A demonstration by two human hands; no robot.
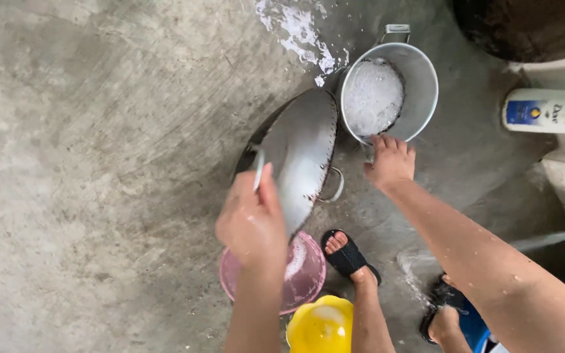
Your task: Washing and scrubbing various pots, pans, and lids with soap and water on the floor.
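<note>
Nearest you, a yellow bowl (322,325) sits by your sandalled feet on the wet concrete floor (99,163), with a pink basin (303,278) of suds just beyond it, partly under your left arm. Your left hand (251,219) is curled shut around the near rim of a large metal wok (299,153), tipping it up on edge above the pink basin. The wok's long axis runs from your left hand up and away to the right, its far rim ending just beside the steel pot (418,85); one loop handle (332,185) hangs off its right side, between your two hands. Your right hand (390,160) is further out, fingers bent down over the pot's near rim, gripping it; it is apart from the wok. The pot holds foamy water, and more foam is splashed on the floor beyond. A white soap bottle (547,110) lies on its side on a step, well to the right.
</note>
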